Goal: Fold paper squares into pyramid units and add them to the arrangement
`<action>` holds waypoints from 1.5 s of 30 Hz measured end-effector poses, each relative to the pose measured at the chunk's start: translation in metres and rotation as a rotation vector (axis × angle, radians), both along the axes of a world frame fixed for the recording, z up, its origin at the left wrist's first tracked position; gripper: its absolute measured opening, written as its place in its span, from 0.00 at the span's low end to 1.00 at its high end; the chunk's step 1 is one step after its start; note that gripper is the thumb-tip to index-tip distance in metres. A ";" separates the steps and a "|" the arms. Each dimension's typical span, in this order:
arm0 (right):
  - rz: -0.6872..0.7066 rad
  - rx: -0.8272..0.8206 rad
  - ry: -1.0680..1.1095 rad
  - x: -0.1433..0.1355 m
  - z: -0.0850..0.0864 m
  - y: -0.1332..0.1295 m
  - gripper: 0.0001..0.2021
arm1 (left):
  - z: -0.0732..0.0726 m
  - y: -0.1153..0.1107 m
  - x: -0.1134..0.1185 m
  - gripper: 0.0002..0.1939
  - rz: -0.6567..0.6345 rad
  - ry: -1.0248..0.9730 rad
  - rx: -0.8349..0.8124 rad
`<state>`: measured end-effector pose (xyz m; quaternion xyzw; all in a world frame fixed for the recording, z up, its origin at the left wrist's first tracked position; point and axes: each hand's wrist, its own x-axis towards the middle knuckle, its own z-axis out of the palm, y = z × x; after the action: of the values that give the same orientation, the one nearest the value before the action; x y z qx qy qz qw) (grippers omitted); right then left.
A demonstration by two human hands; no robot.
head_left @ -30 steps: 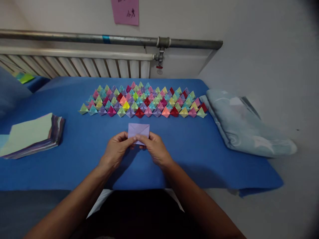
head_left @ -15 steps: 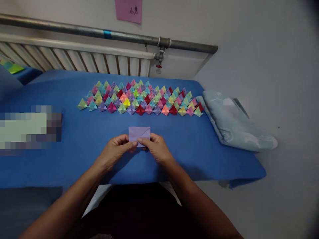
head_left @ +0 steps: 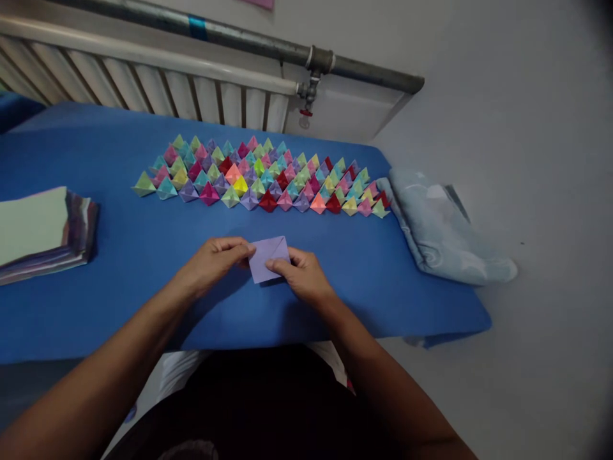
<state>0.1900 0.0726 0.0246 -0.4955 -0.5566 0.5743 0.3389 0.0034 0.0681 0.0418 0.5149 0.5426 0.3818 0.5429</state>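
A small purple sheet of folding paper [head_left: 267, 254] is held above the blue table, tilted a little, with a diagonal crease near its upper right corner. My left hand [head_left: 218, 259] pinches its left edge between thumb and fingers. On the right side my right hand [head_left: 306, 275] grips it, the thumb lying across the front and the fingers behind, mostly hidden. Beyond the hands stand rows of small folded paper boats [head_left: 268, 182] in many colours, packed close together.
A thick stack of coloured paper [head_left: 33, 227] lies at the left on the blue tablecloth [head_left: 143, 249]. At the right end is a folded pale blue cloth [head_left: 438, 223]. Behind the table run a radiator [head_left: 158, 89], a metal pipe [head_left: 258, 41] and a red-handled valve [head_left: 306, 112].
The purple paper has turned, its right side now higher. My left hand has shifted from its lower edge up to its left edge. The camera view has tilted downward slightly.
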 end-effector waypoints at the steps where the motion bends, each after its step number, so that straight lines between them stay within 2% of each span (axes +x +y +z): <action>1: 0.004 0.014 -0.021 0.001 -0.001 0.001 0.10 | 0.000 0.002 -0.001 0.14 -0.030 0.011 0.015; 3: 0.012 0.105 -0.107 0.002 -0.003 0.004 0.09 | -0.001 0.008 -0.005 0.13 -0.105 0.054 0.059; 5: 0.034 0.287 -0.266 0.004 -0.004 0.007 0.09 | -0.002 0.014 -0.008 0.12 -0.188 0.182 0.159; 9: 0.167 0.770 -0.621 0.010 -0.004 0.014 0.10 | -0.008 0.017 -0.013 0.07 -0.258 0.601 0.621; 11: 0.228 0.952 -0.781 0.013 -0.005 0.015 0.11 | -0.014 0.013 -0.013 0.08 -0.266 0.760 0.857; 13: 0.285 1.054 -0.903 0.015 -0.008 0.014 0.12 | -0.023 0.007 -0.013 0.11 -0.271 0.850 1.000; 15: 0.350 1.095 -0.966 0.017 -0.013 0.010 0.14 | -0.032 0.000 -0.013 0.13 -0.298 0.899 1.039; 18: 0.415 1.081 -1.005 0.021 -0.020 -0.001 0.15 | -0.040 -0.013 -0.012 0.15 -0.385 0.926 0.978; 22: 0.436 0.983 -0.999 0.027 -0.020 -0.016 0.16 | -0.038 -0.026 -0.013 0.15 -0.408 0.897 0.885; 28: 0.289 0.857 -0.935 0.029 -0.022 -0.030 0.10 | -0.040 -0.024 -0.019 0.13 -0.400 0.898 0.863; 33: 0.127 0.688 -0.801 0.027 -0.025 -0.034 0.08 | -0.044 -0.018 -0.021 0.14 -0.368 0.840 0.852; 38: 0.025 0.541 -0.740 0.022 -0.024 -0.029 0.08 | -0.044 -0.013 -0.019 0.15 -0.285 0.779 0.711; 45: -0.021 0.445 -0.770 0.015 -0.020 -0.023 0.08 | -0.044 -0.007 -0.015 0.15 -0.202 0.812 0.564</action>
<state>0.2054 0.0492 0.0044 -0.5937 -0.7473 0.2108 0.2111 -0.0118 0.0609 -0.0024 0.7984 0.5332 0.2279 0.1621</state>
